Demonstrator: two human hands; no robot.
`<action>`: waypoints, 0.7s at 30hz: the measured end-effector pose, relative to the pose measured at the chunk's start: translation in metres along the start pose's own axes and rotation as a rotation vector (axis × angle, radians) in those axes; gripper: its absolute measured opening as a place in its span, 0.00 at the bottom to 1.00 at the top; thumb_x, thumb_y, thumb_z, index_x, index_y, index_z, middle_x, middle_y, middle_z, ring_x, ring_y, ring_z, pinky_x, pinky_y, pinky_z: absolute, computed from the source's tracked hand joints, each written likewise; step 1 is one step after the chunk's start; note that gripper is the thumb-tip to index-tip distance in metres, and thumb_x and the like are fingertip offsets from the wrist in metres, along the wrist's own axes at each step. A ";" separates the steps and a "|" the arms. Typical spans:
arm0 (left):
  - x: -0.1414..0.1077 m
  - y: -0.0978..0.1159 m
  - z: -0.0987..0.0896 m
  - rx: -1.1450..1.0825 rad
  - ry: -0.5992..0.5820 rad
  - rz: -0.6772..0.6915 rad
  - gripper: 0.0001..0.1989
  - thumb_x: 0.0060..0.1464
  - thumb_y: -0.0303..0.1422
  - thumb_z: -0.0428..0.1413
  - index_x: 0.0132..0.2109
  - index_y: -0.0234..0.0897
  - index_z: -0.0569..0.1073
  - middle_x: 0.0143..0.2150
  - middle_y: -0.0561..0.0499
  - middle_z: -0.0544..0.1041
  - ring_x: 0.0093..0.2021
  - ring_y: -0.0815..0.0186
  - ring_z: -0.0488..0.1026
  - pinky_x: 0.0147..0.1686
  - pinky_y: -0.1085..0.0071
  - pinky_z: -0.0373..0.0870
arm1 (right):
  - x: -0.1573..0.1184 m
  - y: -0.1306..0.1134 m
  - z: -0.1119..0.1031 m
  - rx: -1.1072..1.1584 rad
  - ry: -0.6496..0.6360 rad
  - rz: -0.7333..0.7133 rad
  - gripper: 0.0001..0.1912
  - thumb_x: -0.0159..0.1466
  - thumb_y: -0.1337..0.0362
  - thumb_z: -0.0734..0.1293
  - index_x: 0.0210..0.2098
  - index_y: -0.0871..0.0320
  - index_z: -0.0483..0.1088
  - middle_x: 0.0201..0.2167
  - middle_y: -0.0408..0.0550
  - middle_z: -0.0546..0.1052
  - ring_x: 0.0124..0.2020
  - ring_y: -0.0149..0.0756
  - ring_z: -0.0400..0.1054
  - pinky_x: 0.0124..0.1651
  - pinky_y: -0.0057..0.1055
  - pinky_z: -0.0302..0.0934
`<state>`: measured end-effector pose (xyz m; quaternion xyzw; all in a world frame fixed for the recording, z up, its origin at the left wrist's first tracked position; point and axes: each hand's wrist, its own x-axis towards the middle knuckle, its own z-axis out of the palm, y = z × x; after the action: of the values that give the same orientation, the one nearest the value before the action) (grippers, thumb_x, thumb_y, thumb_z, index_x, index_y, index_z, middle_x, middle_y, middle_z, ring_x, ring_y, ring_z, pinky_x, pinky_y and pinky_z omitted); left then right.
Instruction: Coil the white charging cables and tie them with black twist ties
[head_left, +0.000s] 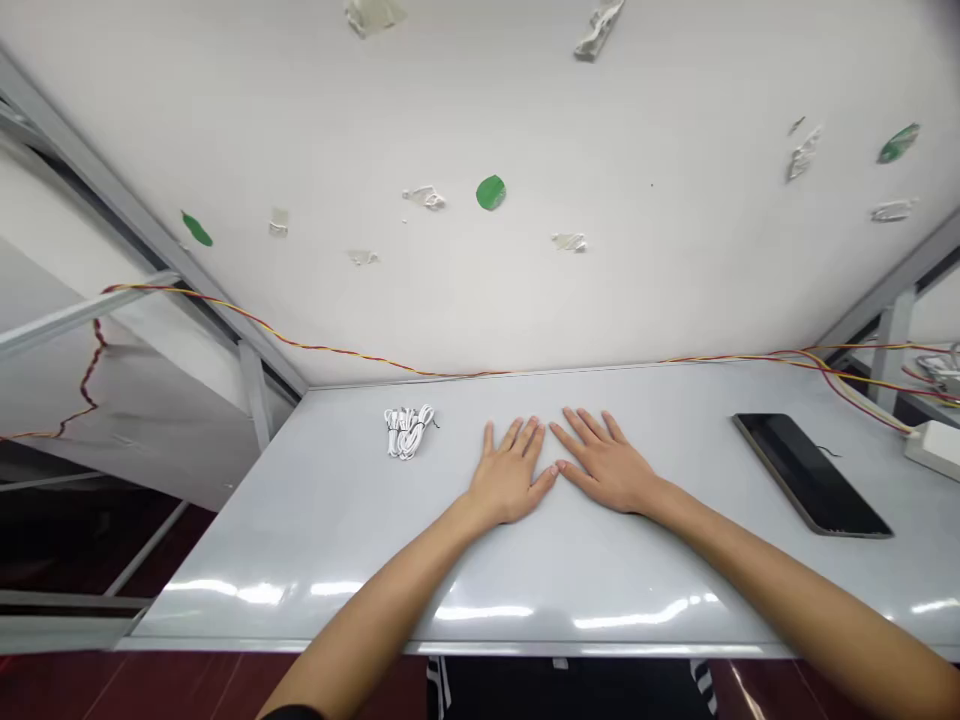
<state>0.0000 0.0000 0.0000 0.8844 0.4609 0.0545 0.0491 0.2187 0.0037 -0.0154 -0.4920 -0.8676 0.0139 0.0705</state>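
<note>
For even support, palms fully flat should serve best: left hand [508,482] and right hand [611,470] lie open, gripping nothing, on the worktop [300,530] right of the white cable bundle [407,430], with the tablet [810,475] farther right of it and red-yellow twisted wires [352,352] behind it, likely obstructing neither.

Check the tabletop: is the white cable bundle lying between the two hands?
No, the white cable bundle lies left of both the left hand and right hand.
</note>
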 end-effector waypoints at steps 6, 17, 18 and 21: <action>0.000 0.000 0.002 -0.018 0.006 -0.003 0.35 0.66 0.52 0.33 0.73 0.39 0.46 0.74 0.45 0.47 0.73 0.53 0.42 0.67 0.41 0.33 | 0.000 0.001 0.001 0.006 0.016 -0.003 0.34 0.71 0.44 0.48 0.72 0.50 0.44 0.73 0.54 0.45 0.72 0.54 0.40 0.69 0.59 0.35; -0.006 -0.035 -0.043 0.231 0.213 -0.381 0.23 0.66 0.34 0.40 0.62 0.35 0.66 0.60 0.36 0.70 0.57 0.49 0.66 0.56 0.48 0.57 | 0.001 0.000 -0.006 0.035 -0.053 0.020 0.35 0.70 0.42 0.47 0.72 0.49 0.44 0.73 0.53 0.44 0.72 0.53 0.39 0.69 0.58 0.35; -0.009 -0.045 -0.049 0.292 0.221 -0.468 0.22 0.65 0.31 0.40 0.61 0.33 0.67 0.56 0.34 0.72 0.55 0.47 0.67 0.53 0.48 0.59 | 0.000 0.000 -0.006 0.037 -0.051 0.018 0.35 0.70 0.42 0.48 0.72 0.49 0.44 0.73 0.52 0.44 0.72 0.53 0.39 0.70 0.58 0.34; -0.016 -0.067 -0.058 0.408 0.188 -0.657 0.20 0.61 0.25 0.42 0.55 0.29 0.71 0.49 0.33 0.74 0.50 0.46 0.69 0.47 0.51 0.60 | 0.000 0.000 -0.006 0.043 -0.043 0.013 0.35 0.70 0.42 0.48 0.72 0.49 0.44 0.73 0.52 0.43 0.72 0.52 0.40 0.70 0.57 0.35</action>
<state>-0.0718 0.0274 0.0477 0.6727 0.7230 0.0240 -0.1551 0.2200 0.0036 -0.0090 -0.4956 -0.8652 0.0436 0.0624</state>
